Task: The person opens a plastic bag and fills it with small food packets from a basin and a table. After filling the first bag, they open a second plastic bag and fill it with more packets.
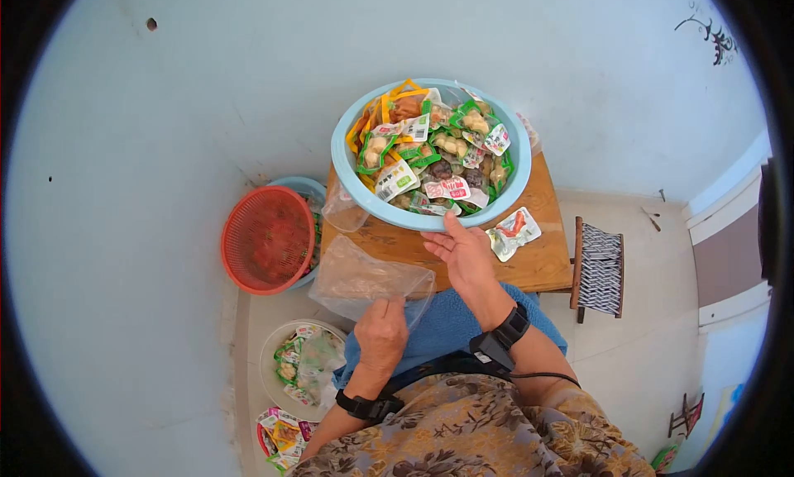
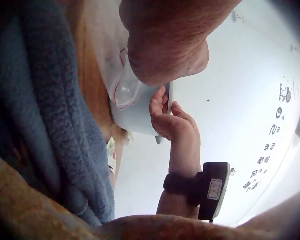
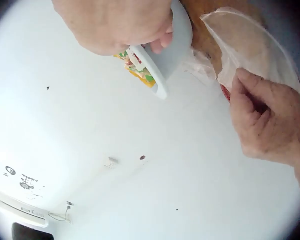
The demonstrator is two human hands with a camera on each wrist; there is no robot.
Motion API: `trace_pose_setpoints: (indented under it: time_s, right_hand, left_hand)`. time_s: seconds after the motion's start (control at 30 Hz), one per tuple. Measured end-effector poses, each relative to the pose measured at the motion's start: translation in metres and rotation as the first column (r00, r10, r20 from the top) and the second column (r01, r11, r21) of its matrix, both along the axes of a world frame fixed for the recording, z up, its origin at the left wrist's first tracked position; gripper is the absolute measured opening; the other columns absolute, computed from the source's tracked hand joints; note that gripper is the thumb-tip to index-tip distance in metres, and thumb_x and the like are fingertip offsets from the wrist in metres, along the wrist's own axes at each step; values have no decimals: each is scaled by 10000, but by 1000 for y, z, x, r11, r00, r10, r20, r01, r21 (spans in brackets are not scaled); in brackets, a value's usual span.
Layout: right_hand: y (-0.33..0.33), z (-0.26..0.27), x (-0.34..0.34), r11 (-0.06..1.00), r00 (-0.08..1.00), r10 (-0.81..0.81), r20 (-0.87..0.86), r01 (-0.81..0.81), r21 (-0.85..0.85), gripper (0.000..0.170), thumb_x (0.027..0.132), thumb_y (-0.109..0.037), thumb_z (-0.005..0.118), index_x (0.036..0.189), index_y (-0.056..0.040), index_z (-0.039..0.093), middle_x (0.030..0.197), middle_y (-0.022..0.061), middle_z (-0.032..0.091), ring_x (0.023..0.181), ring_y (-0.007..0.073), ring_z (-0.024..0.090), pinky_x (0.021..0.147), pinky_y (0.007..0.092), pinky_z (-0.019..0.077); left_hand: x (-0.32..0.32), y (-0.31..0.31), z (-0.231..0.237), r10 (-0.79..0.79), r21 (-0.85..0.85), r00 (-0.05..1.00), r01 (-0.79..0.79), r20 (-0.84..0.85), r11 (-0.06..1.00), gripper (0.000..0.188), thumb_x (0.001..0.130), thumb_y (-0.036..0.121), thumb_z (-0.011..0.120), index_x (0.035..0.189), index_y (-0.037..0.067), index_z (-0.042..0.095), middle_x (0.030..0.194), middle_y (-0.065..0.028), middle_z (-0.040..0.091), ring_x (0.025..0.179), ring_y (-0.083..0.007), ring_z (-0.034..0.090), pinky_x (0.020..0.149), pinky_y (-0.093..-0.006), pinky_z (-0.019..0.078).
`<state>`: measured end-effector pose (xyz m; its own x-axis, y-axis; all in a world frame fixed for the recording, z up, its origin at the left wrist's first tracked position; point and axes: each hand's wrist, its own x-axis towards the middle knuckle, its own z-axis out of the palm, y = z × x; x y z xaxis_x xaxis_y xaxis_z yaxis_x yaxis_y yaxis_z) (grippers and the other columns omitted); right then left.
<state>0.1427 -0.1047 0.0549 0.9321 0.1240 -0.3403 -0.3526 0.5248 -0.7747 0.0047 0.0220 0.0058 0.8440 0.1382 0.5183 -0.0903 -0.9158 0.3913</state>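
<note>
My left hand pinches the edge of a clear plastic bag, which spreads over the front left of the wooden table. The pinch shows well in the right wrist view, thumb against curled fingers. My right hand holds the near rim of a light blue basin, its thumb over the rim and its fingers against the outer wall. Heaped in the basin are many small sealed food packets, green, yellow and clear. One white packet lies on the table right of the right hand.
The wooden table stands against the wall. At its left, a red basket rests on another blue basin. A pale tub with packets sits on the floor, front left. A woven stool stands to the right.
</note>
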Motion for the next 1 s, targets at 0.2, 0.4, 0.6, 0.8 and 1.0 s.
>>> trace_pose_setpoints:
  time_s: [0.2, 0.4, 0.6, 0.8, 1.0]
  right_hand:
    - [-8, -5, 1, 1000, 999, 21, 26, -21, -14, 374, 979, -330, 646, 1028, 40, 619, 942, 142, 677, 834, 237, 703, 736, 351, 587]
    - [-12, -6, 0, 1000, 999, 18, 42, -18, 4, 334, 975, -319, 656, 921, 9, 625, 814, 88, 640, 717, 192, 669, 680, 355, 589]
    - [-40, -23, 15, 998, 998, 12, 68, -8, -60, 303, 931, -290, 707, 831, -22, 607, 711, 45, 587, 547, 117, 525, 563, 336, 526]
    - [-83, -4, 32, 986, 998, 65, -10, -66, -154, 225, 896, -237, 718, 843, -47, 609, 651, 13, 534, 476, 76, 416, 493, 301, 442]
    - [-112, -17, 73, 975, 989, 135, -57, -143, -171, 113, 814, -141, 657, 835, -46, 599, 601, -16, 465, 420, 66, 318, 385, 264, 295]
  left_hand:
    - [0, -3, 0, 20, -8, 1000, -20, 0, 1000, 76, 834, 58, 694, 907, 70, 678, 737, -87, 559, 656, -297, 610, 565, -399, 492]
    - [1, -3, 3, 17, -17, 999, -18, -29, 1000, 34, 863, 74, 682, 892, 63, 669, 745, -100, 566, 658, -314, 608, 563, -409, 491]
    - [2, 2, 3, 25, -44, 1000, -25, -12, 999, 26, 870, 72, 669, 895, 65, 668, 746, -108, 565, 652, -322, 604, 560, -413, 490]
    - [6, 2, -2, 18, -72, 1000, -18, -1, 997, 33, 881, 80, 666, 909, 63, 669, 754, -123, 567, 648, -346, 602, 547, -423, 484]
    - [13, 13, -3, 14, -117, 1000, -15, -9, 993, 35, 888, 84, 665, 912, 61, 673, 769, -129, 577, 659, -359, 607, 549, -431, 484]
